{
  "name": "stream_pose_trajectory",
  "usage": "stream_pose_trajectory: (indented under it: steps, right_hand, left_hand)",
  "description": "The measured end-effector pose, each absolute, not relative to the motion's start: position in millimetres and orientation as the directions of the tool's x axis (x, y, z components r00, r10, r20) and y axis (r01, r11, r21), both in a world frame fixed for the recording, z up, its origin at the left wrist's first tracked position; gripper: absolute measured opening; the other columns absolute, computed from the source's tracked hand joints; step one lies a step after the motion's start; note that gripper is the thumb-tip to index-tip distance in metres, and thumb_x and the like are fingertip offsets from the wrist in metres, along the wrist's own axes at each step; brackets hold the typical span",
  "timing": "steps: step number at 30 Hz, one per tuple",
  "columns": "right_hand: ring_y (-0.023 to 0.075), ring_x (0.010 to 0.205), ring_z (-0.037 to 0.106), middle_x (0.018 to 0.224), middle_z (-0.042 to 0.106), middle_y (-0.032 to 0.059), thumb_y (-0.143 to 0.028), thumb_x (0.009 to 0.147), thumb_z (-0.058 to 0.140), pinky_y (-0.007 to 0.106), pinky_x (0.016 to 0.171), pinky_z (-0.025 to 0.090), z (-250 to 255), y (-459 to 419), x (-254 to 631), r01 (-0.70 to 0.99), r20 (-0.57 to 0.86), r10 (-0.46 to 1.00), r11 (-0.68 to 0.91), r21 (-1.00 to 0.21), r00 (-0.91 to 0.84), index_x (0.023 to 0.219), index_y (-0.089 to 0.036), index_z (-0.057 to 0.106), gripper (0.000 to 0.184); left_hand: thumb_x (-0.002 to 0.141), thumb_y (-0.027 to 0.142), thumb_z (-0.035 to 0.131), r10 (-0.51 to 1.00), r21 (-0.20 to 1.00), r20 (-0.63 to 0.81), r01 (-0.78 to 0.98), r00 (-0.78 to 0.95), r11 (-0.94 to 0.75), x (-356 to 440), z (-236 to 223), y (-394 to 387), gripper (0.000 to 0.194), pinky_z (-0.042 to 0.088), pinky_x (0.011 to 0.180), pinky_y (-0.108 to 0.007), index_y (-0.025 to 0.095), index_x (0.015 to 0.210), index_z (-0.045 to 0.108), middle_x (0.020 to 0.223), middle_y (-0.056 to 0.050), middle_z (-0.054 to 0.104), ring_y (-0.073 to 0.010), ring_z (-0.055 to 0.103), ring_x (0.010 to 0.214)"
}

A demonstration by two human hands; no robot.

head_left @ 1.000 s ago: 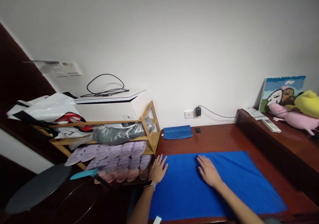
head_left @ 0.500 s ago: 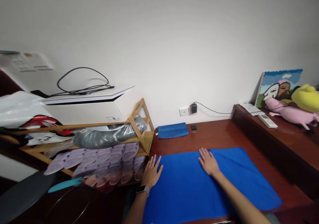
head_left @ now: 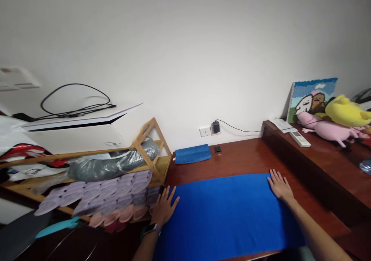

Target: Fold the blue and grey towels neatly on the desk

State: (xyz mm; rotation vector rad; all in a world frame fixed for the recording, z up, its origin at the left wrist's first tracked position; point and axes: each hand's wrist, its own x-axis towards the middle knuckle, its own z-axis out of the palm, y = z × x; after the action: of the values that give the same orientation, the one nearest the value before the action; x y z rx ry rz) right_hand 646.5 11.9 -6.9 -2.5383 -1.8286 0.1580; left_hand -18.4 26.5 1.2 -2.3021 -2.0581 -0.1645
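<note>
A bright blue cloth (head_left: 226,214) lies spread flat on the reddish-brown wooden desk (head_left: 237,156). At the cloth's far left corner rests my left hand (head_left: 164,207), fingers spread, with a watch (head_left: 152,228) on the wrist. My right hand (head_left: 280,186) lies flat with fingers apart at the far right corner, partly over the cloth's edge. Neither hand grips anything. Behind the spread cloth, near the wall, sits a smaller folded blue cloth (head_left: 193,154).
Left of the desk stands a wooden rack (head_left: 150,156) with slippers (head_left: 107,191), a white box (head_left: 78,135) and a black cable (head_left: 75,98). On the raised ledge at right are a remote (head_left: 300,139), a pink plush toy (head_left: 324,127) and a picture (head_left: 311,98). A plug (head_left: 216,127) sits in the wall socket.
My right hand has slid from the middle of the cloth's far edge to its far right corner. My left hand stays at the far left corner. The view has turned slightly right.
</note>
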Motion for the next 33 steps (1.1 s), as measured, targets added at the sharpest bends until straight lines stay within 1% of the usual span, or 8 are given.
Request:
stream_pose_trajectory:
  steps: [3,6,9,14,18,24,30,33]
  right_hand:
    - [0.0265,0.16,0.015,0.173,0.019,0.0054,-0.047,0.104,0.013,0.05,0.129,0.015,4,17,639,0.936,-0.112,0.935,-0.345,-0.067,0.337,0.167,-0.015,0.019,0.071]
    - [0.0287,0.16,0.018,0.172,0.022,0.0103,-0.044,0.104,0.015,0.051,0.129,0.013,22,24,599,0.941,-0.056,0.945,-0.326,-0.085,0.323,0.165,-0.009,0.025,0.07]
    - [0.0284,0.16,0.017,0.171,0.025,0.01,-0.041,0.105,0.017,0.05,0.129,0.012,40,25,511,0.978,0.055,0.989,-0.124,-0.17,0.135,0.164,-0.01,0.028,0.068]
    - [0.0249,0.159,0.02,0.171,0.026,0.0043,-0.049,0.107,0.022,0.048,0.129,0.015,47,16,332,0.842,0.083,0.932,0.355,-0.407,-0.353,0.165,-0.023,0.028,0.064]
    - [0.026,0.16,0.015,0.171,0.025,0.0066,-0.051,0.107,0.021,0.052,0.13,0.009,39,17,255,0.772,0.055,0.884,0.435,-0.463,-0.465,0.166,-0.02,0.026,0.066]
    - [0.0235,0.16,0.019,0.171,0.026,0.0064,-0.053,0.106,0.021,0.05,0.13,0.01,30,27,335,0.859,0.014,0.936,0.33,-0.391,-0.353,0.165,-0.019,0.027,0.068]
    - [0.0267,0.16,0.018,0.171,0.025,0.0085,-0.053,0.103,0.017,0.051,0.129,0.015,12,25,560,0.972,-0.067,0.987,-0.157,-0.174,0.148,0.166,-0.014,0.025,0.075]
    - [0.0274,0.16,0.017,0.172,0.022,0.01,-0.053,0.102,0.014,0.051,0.129,0.016,-1,22,629,0.949,-0.046,0.961,-0.278,-0.149,0.274,0.166,-0.011,0.022,0.077]
  left_hand:
    - [0.102,0.064,0.036,0.991,0.029,0.096,0.995,0.096,-0.099,-14,12,28,0.071,0.028,0.124,-0.057,0.025,0.161,0.038,0.167,-0.014,0.039,-0.0331,0.036,0.154]
    - [0.103,0.059,0.035,0.975,0.02,0.183,0.991,0.126,-0.132,-7,20,32,0.067,0.028,0.125,-0.056,0.021,0.158,0.045,0.161,-0.015,0.048,-0.0329,0.043,0.15]
    - [0.105,0.054,0.032,0.948,0.038,0.257,0.979,0.186,-0.203,-3,18,35,0.064,0.029,0.126,-0.052,0.021,0.157,0.046,0.163,-0.013,0.045,-0.0302,0.039,0.152]
    - [0.106,0.058,0.032,0.968,0.092,0.177,0.976,0.178,-0.197,-5,0,29,0.062,0.032,0.123,-0.054,0.031,0.161,0.039,0.168,-0.007,0.038,-0.03,0.035,0.154]
    - [0.106,0.058,0.033,0.965,0.094,0.2,0.977,0.17,-0.192,-7,-5,25,0.062,0.029,0.125,-0.053,0.032,0.162,0.035,0.17,-0.007,0.034,-0.0294,0.031,0.156]
    - [0.106,0.059,0.034,0.965,0.096,0.209,0.979,0.156,-0.179,-6,-1,25,0.063,0.03,0.124,-0.053,0.03,0.162,0.036,0.17,-0.01,0.032,-0.0302,0.031,0.156]
    - [0.106,0.059,0.034,0.959,0.084,0.232,0.979,0.163,-0.187,-7,-2,26,0.062,0.031,0.123,-0.055,0.032,0.161,0.037,0.169,-0.009,0.036,-0.0316,0.036,0.154]
    - [0.105,0.059,0.033,0.956,0.072,0.243,0.98,0.166,-0.188,-7,-3,27,0.062,0.032,0.123,-0.055,0.031,0.161,0.039,0.168,-0.01,0.037,-0.0327,0.037,0.153]
